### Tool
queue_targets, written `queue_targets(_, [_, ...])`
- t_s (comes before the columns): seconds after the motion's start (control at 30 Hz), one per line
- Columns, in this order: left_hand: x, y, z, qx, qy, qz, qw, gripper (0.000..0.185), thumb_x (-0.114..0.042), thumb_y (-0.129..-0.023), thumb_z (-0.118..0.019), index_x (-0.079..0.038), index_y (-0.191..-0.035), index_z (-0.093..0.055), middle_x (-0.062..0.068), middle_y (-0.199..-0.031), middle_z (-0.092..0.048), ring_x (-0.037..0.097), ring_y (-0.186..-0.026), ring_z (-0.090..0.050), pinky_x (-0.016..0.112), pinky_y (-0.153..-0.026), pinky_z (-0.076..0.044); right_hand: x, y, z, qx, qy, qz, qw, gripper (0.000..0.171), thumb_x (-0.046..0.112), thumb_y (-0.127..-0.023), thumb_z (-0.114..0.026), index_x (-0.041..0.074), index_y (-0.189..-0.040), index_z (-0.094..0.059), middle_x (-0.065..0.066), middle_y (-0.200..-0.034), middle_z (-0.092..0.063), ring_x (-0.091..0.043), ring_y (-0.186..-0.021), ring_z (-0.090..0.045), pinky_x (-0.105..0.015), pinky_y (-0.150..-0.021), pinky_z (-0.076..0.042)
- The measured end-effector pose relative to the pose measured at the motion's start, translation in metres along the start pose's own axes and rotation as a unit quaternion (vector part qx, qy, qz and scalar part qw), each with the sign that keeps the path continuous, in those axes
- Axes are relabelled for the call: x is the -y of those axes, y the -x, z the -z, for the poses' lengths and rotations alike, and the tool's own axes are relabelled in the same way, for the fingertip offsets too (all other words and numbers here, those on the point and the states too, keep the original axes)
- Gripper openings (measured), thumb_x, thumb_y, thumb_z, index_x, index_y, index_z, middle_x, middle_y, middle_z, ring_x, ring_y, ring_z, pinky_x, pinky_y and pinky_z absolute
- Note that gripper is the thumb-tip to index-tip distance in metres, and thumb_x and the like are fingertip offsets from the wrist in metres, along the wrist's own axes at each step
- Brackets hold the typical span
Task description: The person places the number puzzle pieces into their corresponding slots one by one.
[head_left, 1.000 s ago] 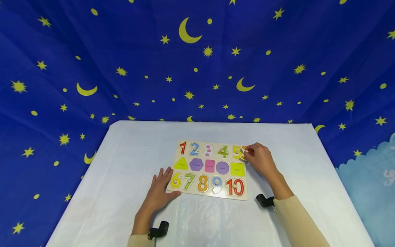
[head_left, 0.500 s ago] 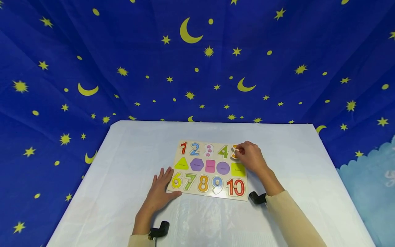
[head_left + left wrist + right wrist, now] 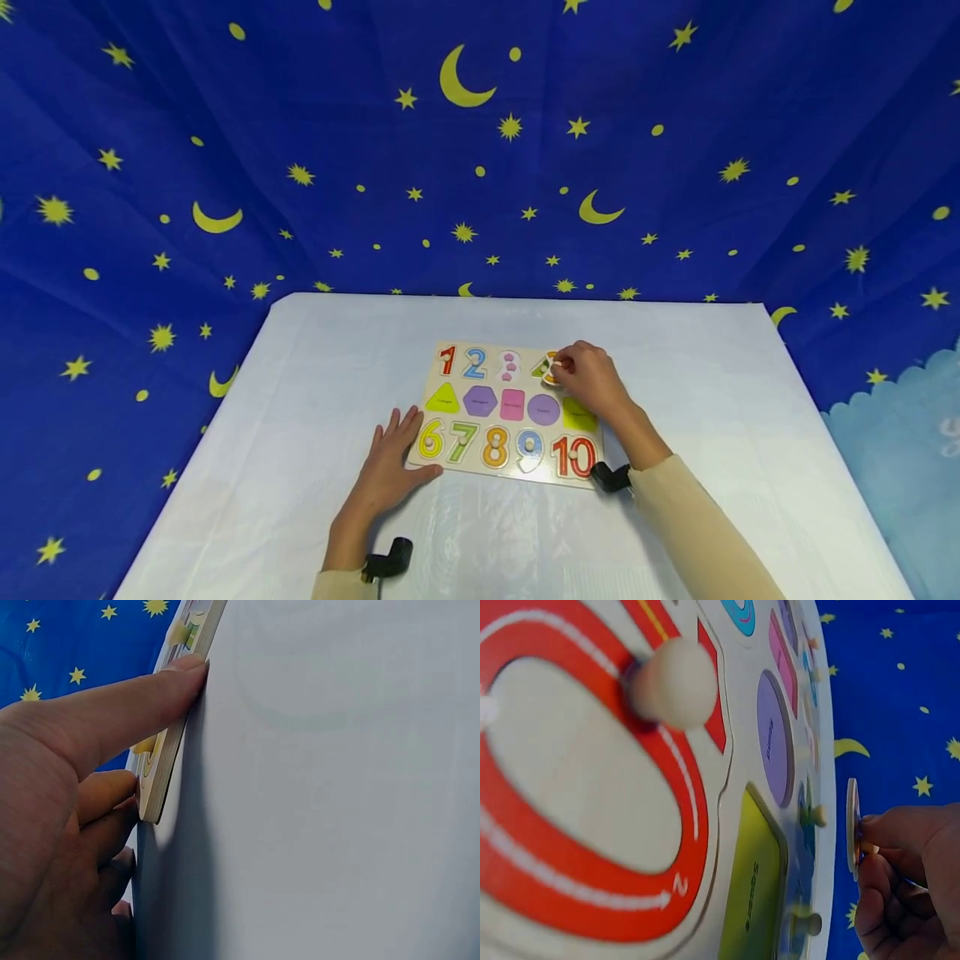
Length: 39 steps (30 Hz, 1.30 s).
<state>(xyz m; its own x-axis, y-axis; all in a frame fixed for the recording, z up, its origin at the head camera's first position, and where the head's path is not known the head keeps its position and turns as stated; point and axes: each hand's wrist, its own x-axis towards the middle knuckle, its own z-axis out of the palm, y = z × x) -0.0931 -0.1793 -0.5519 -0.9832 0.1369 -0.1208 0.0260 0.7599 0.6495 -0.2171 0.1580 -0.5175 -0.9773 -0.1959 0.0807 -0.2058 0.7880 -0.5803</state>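
A wooden number puzzle board (image 3: 478, 458) lies on the table, its knobbed pieces 1, 2 and 4 to 10 seated. The recess for the 3 (image 3: 509, 367) shows small pink shapes. My right hand (image 3: 592, 379) pinches the knob of an orange number 3 piece (image 3: 550, 375), held above the 4, which it partly hides. Seen edge-on in the right wrist view, that piece (image 3: 852, 829) is apart from the board. My left hand (image 3: 390, 467) rests at the lower left corner with fingers spread, its thumb (image 3: 161, 694) against the near edge.
The board stands on a white-covered table (image 3: 337, 358). Printed shapes, among them a purple circle (image 3: 543, 409), run across its middle. Behind the table hangs a blue star-and-moon cloth (image 3: 375, 167). A black wrist camera (image 3: 611, 477) overlaps the board's lower right corner.
My right hand has moved left with the orange 3 piece, from the right of the 5, across it, to the 4. The left hand stays in place.
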Motion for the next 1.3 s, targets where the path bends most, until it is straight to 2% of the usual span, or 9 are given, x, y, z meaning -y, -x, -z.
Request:
queue_targets(0.2, [0.000,0.001,0.000,0.001,0.001,-0.001,1.0000,0.095,-0.037,-0.076,-0.081,-0.009,-0.151,-0.030,0.002,-0.157,-0.022,0.025,-0.146,-0.003,0.046,-0.116,0.005,0.006,-0.005,-0.007,0.009,-0.004,0.010,1.000,0.020,0.022,-0.088,-0.069,0.004,-0.097,-0.071,-0.002,-0.083,-0.058,-0.018,-0.074,-0.054,-0.029,-0.066,-0.051])
queue_targets(0.93, [0.000,0.000,0.000,-0.006,-0.006,-0.019,0.9998,0.095,-0.038,-0.076,-0.081,-0.009,-0.151,-0.031,0.003,-0.157,-0.023,0.026,-0.146,-0.004,0.047,-0.116,0.003,0.029,-0.018,-0.028,-0.017,0.002,0.068,0.998,0.014,0.017,-0.086,-0.071,0.004,-0.090,-0.073,-0.002,-0.080,-0.060,-0.016,-0.069,-0.054,-0.032,-0.063,-0.050])
queue_targets(1.3, [0.000,0.001,0.000,-0.006,-0.006,-0.015,0.9998,0.094,-0.037,-0.076,-0.081,-0.008,-0.150,-0.031,0.003,-0.157,-0.023,0.026,-0.146,-0.004,0.048,-0.116,0.003,0.031,-0.024,-0.046,-0.014,0.007,0.052,0.999,0.015,0.016,-0.085,-0.069,0.002,-0.090,-0.073,-0.002,-0.076,-0.057,-0.017,-0.068,-0.052,-0.030,-0.061,-0.047])
